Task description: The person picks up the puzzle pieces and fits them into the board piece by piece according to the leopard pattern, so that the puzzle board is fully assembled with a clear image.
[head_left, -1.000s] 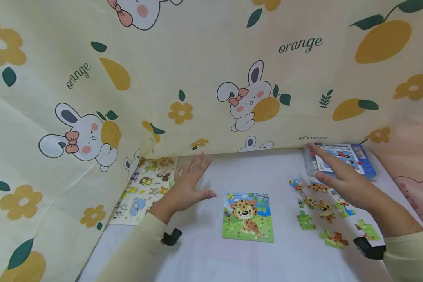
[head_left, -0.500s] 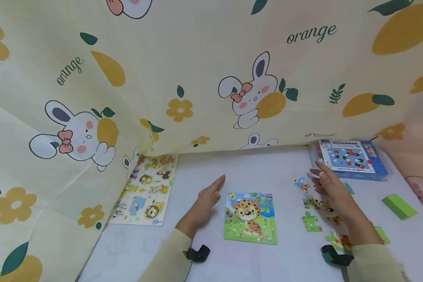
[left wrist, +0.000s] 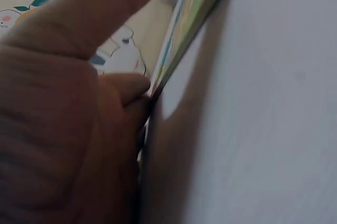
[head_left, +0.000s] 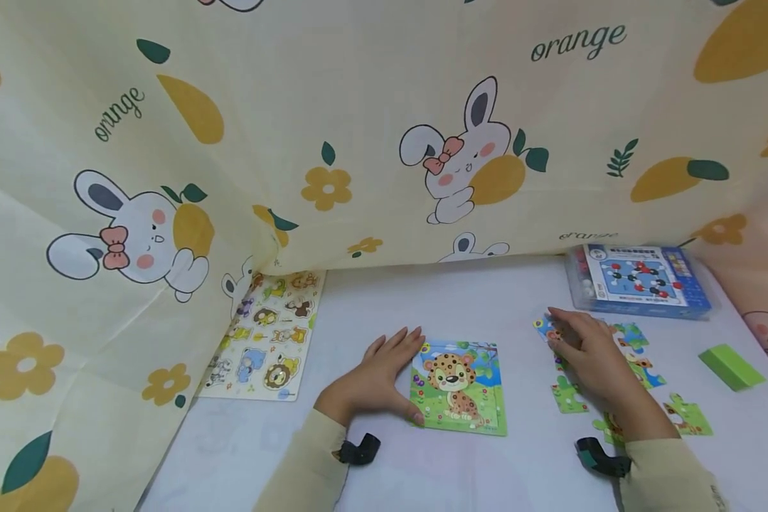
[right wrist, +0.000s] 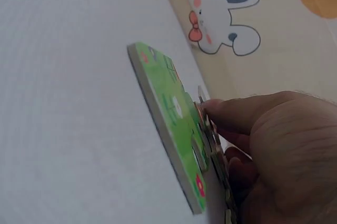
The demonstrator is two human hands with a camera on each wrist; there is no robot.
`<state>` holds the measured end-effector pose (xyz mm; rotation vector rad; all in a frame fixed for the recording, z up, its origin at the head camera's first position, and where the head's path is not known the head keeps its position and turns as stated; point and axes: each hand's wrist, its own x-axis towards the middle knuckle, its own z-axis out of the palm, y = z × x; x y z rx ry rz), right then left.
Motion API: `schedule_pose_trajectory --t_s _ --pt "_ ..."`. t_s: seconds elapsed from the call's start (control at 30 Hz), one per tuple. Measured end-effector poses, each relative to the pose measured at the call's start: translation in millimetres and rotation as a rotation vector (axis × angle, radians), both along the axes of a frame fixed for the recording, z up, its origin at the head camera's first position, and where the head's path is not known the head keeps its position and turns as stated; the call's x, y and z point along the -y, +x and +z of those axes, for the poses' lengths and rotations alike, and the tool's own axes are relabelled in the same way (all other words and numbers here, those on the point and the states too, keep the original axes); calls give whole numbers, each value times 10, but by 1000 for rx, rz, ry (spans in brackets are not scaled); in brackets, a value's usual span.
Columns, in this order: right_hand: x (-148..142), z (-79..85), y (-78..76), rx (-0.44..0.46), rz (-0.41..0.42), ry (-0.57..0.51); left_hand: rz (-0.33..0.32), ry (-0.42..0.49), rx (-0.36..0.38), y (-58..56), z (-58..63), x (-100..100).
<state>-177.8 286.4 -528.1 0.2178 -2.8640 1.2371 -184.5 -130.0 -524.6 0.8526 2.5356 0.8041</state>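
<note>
A square puzzle board (head_left: 459,387) with a leopard picture lies flat on the white table. My left hand (head_left: 377,380) is spread at its left side, with thumb and fingertips at the board's edge. To the right, loose jigsaw pieces with leopard and grass parts lie in a rough group. Over them reaches my right hand (head_left: 592,359), index finger and thumb apart around the blue-topped corner piece (head_left: 540,326). In the right wrist view the thumb is close to standing edges of pieces, behind a green piece (right wrist: 168,113). The hand itself covers several pieces.
A boxed molecular model set (head_left: 640,281) stands at the back right. A green block (head_left: 732,367) lies at the right. An animal sticker sheet (head_left: 272,348) lies at the left, partly under the hanging bunny-print cloth (head_left: 384,128) that forms the back and left walls.
My left hand has moved from the left to the board's edge, its fingers spreading again. My right hand has come down and back from near the box onto the loose pieces.
</note>
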Motion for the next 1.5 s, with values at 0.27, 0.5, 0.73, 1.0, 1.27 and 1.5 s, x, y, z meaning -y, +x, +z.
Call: schedule_pose_trajectory --t_s 0.27,0.5,0.73,1.0,1.27,1.5 --pt "43 77 -21 93 -53 72 -10 -64 -37 41 28 10" --pt "66 59 -25 87 -106 45 -1 -74 -52 46 13 15" --pt "156 73 -3 41 -142 -46 2 -94 -61 39 -25 26" --pt "468 225 107 7 -123 -174 6 -104 -79 43 -32 23" --pt "1083 216 141 122 59 -267 20 -90 -83 76 -7 44" --pt "1412 193 163 102 154 -155 12 -78 -90 61 -35 7"
